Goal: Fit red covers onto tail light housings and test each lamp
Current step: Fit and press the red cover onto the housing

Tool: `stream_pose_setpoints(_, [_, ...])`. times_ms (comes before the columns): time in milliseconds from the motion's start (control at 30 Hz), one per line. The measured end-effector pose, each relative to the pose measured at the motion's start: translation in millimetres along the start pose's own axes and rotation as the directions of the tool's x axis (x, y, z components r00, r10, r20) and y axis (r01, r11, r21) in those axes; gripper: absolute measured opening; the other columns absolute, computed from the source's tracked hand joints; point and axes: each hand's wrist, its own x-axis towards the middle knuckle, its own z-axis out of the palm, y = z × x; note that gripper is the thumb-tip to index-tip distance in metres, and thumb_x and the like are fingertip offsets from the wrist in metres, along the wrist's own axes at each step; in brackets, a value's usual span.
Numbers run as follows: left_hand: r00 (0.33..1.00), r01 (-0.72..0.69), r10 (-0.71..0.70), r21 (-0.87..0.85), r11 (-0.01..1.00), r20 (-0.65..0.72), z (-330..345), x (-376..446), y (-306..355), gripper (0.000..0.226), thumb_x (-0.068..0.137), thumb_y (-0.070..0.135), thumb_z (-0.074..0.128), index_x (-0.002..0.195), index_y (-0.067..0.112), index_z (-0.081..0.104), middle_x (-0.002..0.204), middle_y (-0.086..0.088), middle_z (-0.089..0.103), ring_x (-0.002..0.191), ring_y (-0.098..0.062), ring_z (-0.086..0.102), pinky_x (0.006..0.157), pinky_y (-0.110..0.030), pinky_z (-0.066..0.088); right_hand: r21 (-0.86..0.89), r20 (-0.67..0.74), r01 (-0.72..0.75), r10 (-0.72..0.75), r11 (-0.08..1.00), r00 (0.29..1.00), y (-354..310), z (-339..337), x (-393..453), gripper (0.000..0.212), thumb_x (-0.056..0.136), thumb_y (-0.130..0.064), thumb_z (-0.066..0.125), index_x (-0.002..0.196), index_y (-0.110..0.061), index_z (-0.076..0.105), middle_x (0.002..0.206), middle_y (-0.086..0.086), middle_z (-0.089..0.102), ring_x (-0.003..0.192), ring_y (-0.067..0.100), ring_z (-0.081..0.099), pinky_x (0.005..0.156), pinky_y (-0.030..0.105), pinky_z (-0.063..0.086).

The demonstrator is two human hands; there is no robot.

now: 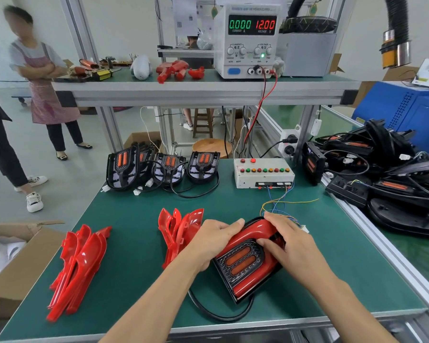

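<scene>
A wide green-matted worktop [134, 256] with an aluminium frame fills the view from a head-worn camera looking down at two bare hands. At the right edge a large tangled heap of black tail light housings with black cables [386, 177] spills over a side bench. On a raised shelf at the back stands a pale grey bench power supply [245, 40] whose display reads 0.000 in green and 12.00 in red; red and black leads hang down from it. Below it, on the worktop, sits a white test box with a row of red, green and orange buttons [264, 173], thin coloured wires trailing from its front toward the hands. To its left three uncovered black housings with orange lamp strips [164, 167] stand in a row. Nearer, at the left, lies a stack of glossy red plastic covers [79, 271], and a second, smaller stack of red covers [176, 231] leans just beside the left hand. Near the front centre lies the black tail light housing with a red cover on it [245, 263], tilted, with a black cable looping from beneath. The left hand [211, 241] grips its upper left edge, fingers curled over the red cover. The right hand [285, 241] presses on the cover's right side, fingers bent against it.
</scene>
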Motion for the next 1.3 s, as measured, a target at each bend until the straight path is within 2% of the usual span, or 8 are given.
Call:
stream_pose_setpoints(200, [0.998, -0.060, 0.059, 0.072, 0.996, 0.015, 0.9, 0.2, -3.0, 0.049, 0.091, 0.061, 0.066, 0.078, 0.017, 0.082, 0.080, -0.003, 0.079, 0.074, -0.015, 0.076, 0.079, -0.028, 0.060, -0.106, 0.028, -0.023, 0.026, 0.994, 0.999, 3.7, -7.9, 4.0, 0.053, 0.087, -0.041, 0.077, 0.133, -0.018, 0.064, 0.134, -0.005, 0.065, 0.121, 0.015, 0.061, 0.100, 0.023, 0.041])
stream_pose_setpoints(600, [0.992, -0.121, 0.122, 0.078, 0.990, -0.015, -3.5, 2.1, -11.2, 0.052, 0.090, 0.058, 0.069, 0.074, 0.010, 0.078, 0.078, -0.001, 0.078, 0.068, -0.008, 0.072, 0.062, -0.014, 0.054, -0.179, 0.050, -0.004, 0.013, 0.984, 0.999, -0.9, -1.9, 7.9, 0.059, 0.090, -0.047, 0.071, 0.140, -0.016, 0.061, 0.147, 0.001, 0.058, 0.134, 0.017, 0.056, 0.109, 0.036, 0.046])
stream_pose_setpoints(800, [0.989, -0.139, 0.143, 0.146, 0.980, -0.023, -1.5, -1.3, -8.0, 0.079, 0.078, 0.075, 0.065, 0.071, -0.003, 0.068, 0.068, -0.012, 0.068, 0.060, -0.019, 0.058, 0.064, -0.035, 0.049, -0.121, 0.044, -0.038, 0.043, 0.992, 0.998, -0.1, -3.4, 9.3, 0.061, 0.089, -0.042, 0.075, 0.141, -0.014, 0.061, 0.145, 0.000, 0.059, 0.135, 0.015, 0.054, 0.115, 0.021, 0.032])
stream_pose_setpoints(900, [0.985, -0.153, 0.165, 0.202, 0.967, -0.046, -1.6, -4.4, -5.2, 0.071, 0.076, 0.082, 0.060, 0.050, 0.017, 0.047, 0.056, -0.003, 0.043, 0.054, -0.018, 0.040, 0.059, -0.031, 0.036, -0.077, 0.043, -0.068, 0.071, 0.995, 0.997, -1.0, -0.8, 9.3, 0.059, 0.089, -0.038, 0.076, 0.141, -0.014, 0.060, 0.145, 0.000, 0.059, 0.136, 0.013, 0.052, 0.111, 0.005, 0.019])
stream_pose_setpoints(967, [0.987, -0.153, 0.160, 0.217, 0.964, -0.011, -3.1, -6.7, -4.1, 0.068, 0.078, 0.080, 0.061, 0.049, 0.019, 0.051, 0.055, 0.000, 0.049, 0.053, -0.018, 0.047, 0.059, -0.032, 0.042, -0.039, 0.040, -0.087, 0.088, 0.995, 0.995, -0.6, 0.0, 9.9, 0.058, 0.088, -0.037, 0.077, 0.140, -0.015, 0.061, 0.144, -0.001, 0.059, 0.135, 0.013, 0.052, 0.109, 0.002, 0.017])
stream_pose_setpoints(1033, [0.987, -0.158, 0.151, 0.201, 0.967, 0.052, -5.0, -6.6, -5.3, 0.054, 0.083, 0.069, 0.069, 0.068, 0.017, 0.073, 0.071, -0.003, 0.073, 0.068, -0.023, 0.070, 0.071, -0.038, 0.059, 0.008, 0.034, -0.106, 0.106, 0.994, 0.994, -0.1, -0.3, 10.3, 0.058, 0.087, -0.035, 0.079, 0.138, -0.015, 0.063, 0.142, -0.001, 0.060, 0.134, 0.013, 0.053, 0.109, 0.004, 0.020])
stream_pose_setpoints(1133, [0.982, -0.150, 0.128, 0.154, 0.977, 0.140, -9.7, -6.3, -7.2, 0.029, 0.091, 0.043, 0.075, 0.100, 0.016, 0.079, 0.092, -0.003, 0.080, 0.088, -0.022, 0.077, 0.086, -0.036, 0.063, 0.038, 0.043, -0.106, 0.104, 0.994, 0.994, 1.7, -0.6, 9.8, 0.057, 0.087, -0.034, 0.079, 0.138, -0.013, 0.063, 0.141, -0.001, 0.061, 0.132, 0.011, 0.053, 0.105, -0.003, 0.018])
stream_pose_setpoints(1300, [0.981, -0.178, 0.167, 0.104, 0.979, 0.101, -8.7, -8.3, -8.2, 0.025, 0.091, 0.041, 0.076, 0.099, 0.018, 0.080, 0.091, 0.001, 0.080, 0.086, -0.017, 0.078, 0.074, -0.024, 0.060, 0.082, 0.026, -0.096, 0.094, 0.992, 0.995, 2.4, -1.4, 9.3, 0.056, 0.087, -0.031, 0.080, 0.137, -0.013, 0.064, 0.137, -0.003, 0.063, 0.124, 0.001, 0.048, 0.101, -0.006, 0.017])
